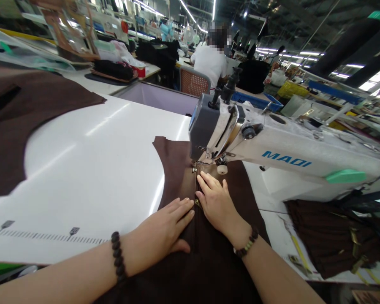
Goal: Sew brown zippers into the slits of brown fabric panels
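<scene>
A dark brown fabric piece lies under the needle and presser foot of a white sewing machine. Along its middle runs a zipper strip with a small metal pull. My left hand rests flat on the cloth left of the strip, its fingers stretched out and thumb apart. On the strip and the cloth just right of it lies my right hand, close in front of the presser foot, fingers extended and palm down. Neither hand grips anything visible.
Another brown fabric piece covers the table's left side. Folded brown pieces with zippers lie at the right, near a yellow tape. Behind the machine, a person in white sits on a chair. A ruler scale marks the front edge.
</scene>
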The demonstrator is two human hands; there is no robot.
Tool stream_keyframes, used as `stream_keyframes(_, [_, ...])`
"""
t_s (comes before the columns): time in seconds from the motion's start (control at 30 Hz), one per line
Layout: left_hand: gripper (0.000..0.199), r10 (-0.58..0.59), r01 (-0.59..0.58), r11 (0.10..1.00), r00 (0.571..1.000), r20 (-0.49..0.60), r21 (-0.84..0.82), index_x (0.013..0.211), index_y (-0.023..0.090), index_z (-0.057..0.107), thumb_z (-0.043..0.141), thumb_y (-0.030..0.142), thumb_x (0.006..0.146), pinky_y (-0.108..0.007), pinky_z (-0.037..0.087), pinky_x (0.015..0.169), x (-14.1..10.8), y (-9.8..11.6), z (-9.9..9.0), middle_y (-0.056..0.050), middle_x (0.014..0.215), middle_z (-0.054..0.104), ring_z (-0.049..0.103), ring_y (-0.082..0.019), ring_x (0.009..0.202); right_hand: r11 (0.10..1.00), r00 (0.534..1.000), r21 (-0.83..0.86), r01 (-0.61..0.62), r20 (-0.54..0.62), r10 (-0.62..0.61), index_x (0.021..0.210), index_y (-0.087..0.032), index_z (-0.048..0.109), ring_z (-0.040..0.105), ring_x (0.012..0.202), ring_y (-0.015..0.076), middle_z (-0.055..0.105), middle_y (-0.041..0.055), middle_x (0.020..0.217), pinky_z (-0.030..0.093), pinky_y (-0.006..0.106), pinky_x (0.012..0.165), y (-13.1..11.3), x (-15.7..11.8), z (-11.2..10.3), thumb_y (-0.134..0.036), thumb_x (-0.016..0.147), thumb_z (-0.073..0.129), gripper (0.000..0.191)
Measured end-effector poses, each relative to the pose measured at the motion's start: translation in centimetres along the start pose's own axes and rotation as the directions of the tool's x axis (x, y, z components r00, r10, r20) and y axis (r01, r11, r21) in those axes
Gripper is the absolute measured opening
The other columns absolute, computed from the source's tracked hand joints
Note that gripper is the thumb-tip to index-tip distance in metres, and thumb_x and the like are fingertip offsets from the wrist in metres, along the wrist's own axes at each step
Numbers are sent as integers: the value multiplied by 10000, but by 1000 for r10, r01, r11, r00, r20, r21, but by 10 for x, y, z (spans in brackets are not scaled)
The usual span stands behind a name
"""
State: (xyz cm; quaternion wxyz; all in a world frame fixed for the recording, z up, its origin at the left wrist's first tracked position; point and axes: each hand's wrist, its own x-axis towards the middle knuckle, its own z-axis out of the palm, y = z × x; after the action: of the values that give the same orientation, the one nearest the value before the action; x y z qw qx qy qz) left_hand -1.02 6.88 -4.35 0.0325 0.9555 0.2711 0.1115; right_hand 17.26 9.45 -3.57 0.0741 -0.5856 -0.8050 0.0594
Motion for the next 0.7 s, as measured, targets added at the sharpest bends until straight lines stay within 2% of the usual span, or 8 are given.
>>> stream_keyframes(0.17, [662,7,-7,1000,1000,-21,23,1170,44,549,636,526,726,-427,436,982,3,-8,5,-200,1257,515,490,-304,1167,1000,999,16,11,-50,-11,1312,-154,410,350,1264,238,366,100,1398,218,575,1039,4,8,3,-237,909,376,413])
stream_keyframes(0.27, [602,27,-25,999,998,-55,35,1127,44,575,649,494,733,-431,451,967,3,-7,5,-198,1208,554,520,-307,1131,996,997,78,45,-59,-40,1317,-143,397,345,1271,226,373,101,1391,219,577,1045,7,5,1,-195,909,355,413])
stream_keyframes(0.37, [438,62,-61,998,994,-92,20,1078,68,598,644,388,783,-423,464,955,-1,-2,4,-171,1155,593,547,-289,1097,983,992,143,114,-75,-104,1305,-133,411,373,1256,189,422,105,1353,278,512,1054,7,-12,-2,-153,915,308,403])
stream_keyframes(0.47, [316,91,-93,996,988,-124,-5,1057,95,603,608,310,825,-410,464,957,-8,4,3,-146,1138,605,552,-272,1094,976,980,111,186,-87,-177,1302,-120,415,386,1245,182,453,109,1324,325,462,1048,4,-37,-1,-139,918,287,405])
stream_keyframes(0.57, [330,98,-100,995,985,-143,-8,1059,96,600,602,331,827,-407,474,944,-12,7,3,-157,1138,602,549,-279,1097,975,973,32,219,-79,-216,1305,-93,408,372,1257,208,450,117,1327,350,476,1032,-1,-55,4,-123,907,304,413])
stream_keyframes(0.7, [357,108,-109,994,985,-135,-2,1071,95,597,606,351,822,-408,486,930,-12,7,1,-164,1146,599,557,-281,1087,979,975,-10,202,-96,-202,1275,-77,444,411,1231,235,475,144,1299,386,499,996,-6,-59,7,-102,884,328,408])
